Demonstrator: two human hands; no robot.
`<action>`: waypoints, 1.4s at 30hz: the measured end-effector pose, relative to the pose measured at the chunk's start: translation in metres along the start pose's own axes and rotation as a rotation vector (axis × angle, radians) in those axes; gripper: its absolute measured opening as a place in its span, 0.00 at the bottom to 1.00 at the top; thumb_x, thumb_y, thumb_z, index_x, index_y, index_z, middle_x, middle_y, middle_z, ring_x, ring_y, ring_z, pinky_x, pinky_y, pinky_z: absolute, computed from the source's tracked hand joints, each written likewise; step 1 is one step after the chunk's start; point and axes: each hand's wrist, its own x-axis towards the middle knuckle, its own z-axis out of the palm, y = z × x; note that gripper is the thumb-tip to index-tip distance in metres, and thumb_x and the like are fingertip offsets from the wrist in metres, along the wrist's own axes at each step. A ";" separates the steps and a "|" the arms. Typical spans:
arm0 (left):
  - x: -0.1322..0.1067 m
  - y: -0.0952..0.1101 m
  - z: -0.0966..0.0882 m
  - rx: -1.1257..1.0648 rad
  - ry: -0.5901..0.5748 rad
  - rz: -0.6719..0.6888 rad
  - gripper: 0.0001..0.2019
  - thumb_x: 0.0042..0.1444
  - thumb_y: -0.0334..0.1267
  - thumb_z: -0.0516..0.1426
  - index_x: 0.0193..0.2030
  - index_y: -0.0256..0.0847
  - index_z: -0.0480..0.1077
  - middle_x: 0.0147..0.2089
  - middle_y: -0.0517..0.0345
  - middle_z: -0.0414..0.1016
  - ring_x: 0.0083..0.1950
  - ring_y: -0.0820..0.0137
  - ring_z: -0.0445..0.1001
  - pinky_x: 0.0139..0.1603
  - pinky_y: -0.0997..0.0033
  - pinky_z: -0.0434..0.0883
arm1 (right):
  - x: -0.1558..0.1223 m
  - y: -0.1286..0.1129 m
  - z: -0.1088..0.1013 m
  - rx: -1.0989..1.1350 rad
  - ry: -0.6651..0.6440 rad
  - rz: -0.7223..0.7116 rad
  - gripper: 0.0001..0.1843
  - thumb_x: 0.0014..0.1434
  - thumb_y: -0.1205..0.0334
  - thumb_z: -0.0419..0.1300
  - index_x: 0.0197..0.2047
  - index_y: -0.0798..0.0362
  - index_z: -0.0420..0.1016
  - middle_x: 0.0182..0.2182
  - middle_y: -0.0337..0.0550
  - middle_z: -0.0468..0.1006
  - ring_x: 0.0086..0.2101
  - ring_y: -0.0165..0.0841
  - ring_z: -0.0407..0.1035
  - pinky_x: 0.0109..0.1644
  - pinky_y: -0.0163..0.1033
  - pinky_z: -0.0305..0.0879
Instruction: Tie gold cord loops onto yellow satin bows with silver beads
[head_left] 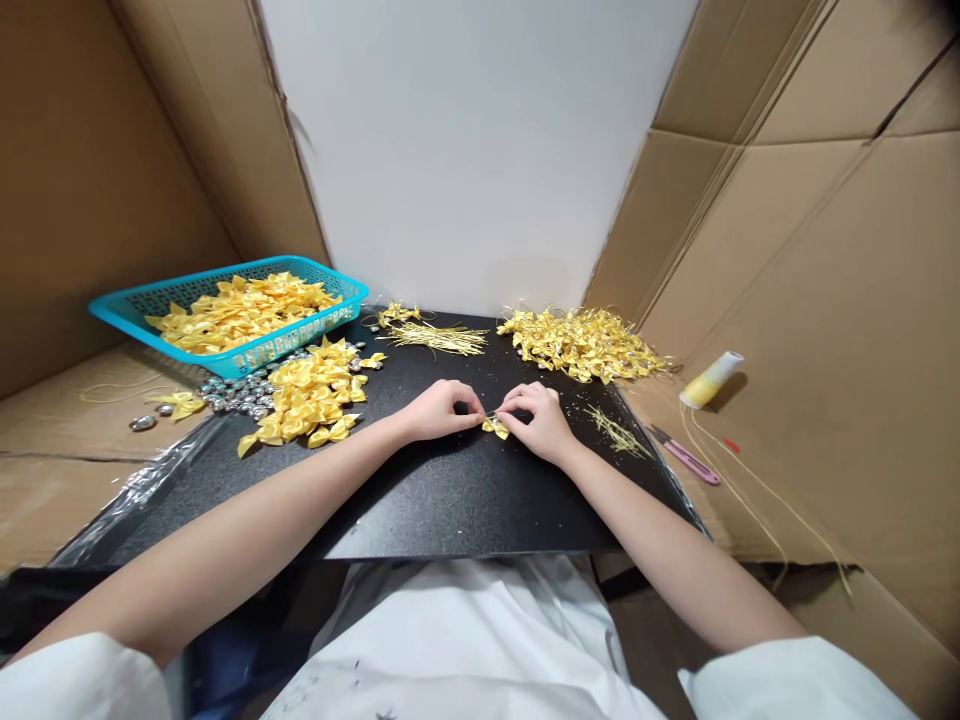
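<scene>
Over the middle of the black board, my left hand (448, 410) and my right hand (537, 418) meet with thumbs and forefingers pinched. Between them is a small yellow ribbon bow (495, 428). Both pinches seem to be on a thin tie at the top of the bow, though the fingertips hide most of it. To the left lies a pile of yellow bows (311, 390), beside a heap of shiny silver bells or beads (240, 392). Gold twist ties (442, 338) lie in a bundle beyond my hands.
A turquoise basket (289, 352) of yellow bows stands at the back left. Tied bows (581, 342) are heaped at the back right. Cut tie pieces (619, 432), a pink craft knife (686, 457) and a thread spool (711, 380) lie to the right. Cardboard walls (825, 270) enclose both sides.
</scene>
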 end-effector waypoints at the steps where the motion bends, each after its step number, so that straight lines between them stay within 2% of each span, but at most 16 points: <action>1: 0.000 0.001 0.000 0.017 -0.005 0.010 0.07 0.54 0.36 0.58 0.32 0.38 0.77 0.34 0.57 0.80 0.37 0.70 0.75 0.41 0.74 0.67 | 0.000 0.000 0.000 0.000 -0.001 0.000 0.05 0.55 0.66 0.65 0.28 0.48 0.79 0.35 0.39 0.80 0.40 0.36 0.68 0.50 0.49 0.52; 20: 0.005 0.006 -0.005 0.074 -0.072 0.066 0.05 0.52 0.31 0.59 0.32 0.37 0.78 0.32 0.58 0.79 0.34 0.72 0.74 0.39 0.76 0.67 | 0.000 0.002 0.000 -0.011 0.021 -0.001 0.05 0.55 0.66 0.65 0.29 0.48 0.79 0.35 0.39 0.80 0.40 0.36 0.68 0.49 0.48 0.53; 42: 0.003 -0.001 -0.002 -0.038 -0.073 0.095 0.05 0.54 0.34 0.59 0.33 0.38 0.77 0.34 0.56 0.80 0.36 0.71 0.76 0.41 0.75 0.68 | 0.003 0.003 -0.003 0.044 -0.160 0.019 0.09 0.63 0.62 0.58 0.35 0.48 0.80 0.41 0.41 0.80 0.43 0.36 0.68 0.50 0.47 0.52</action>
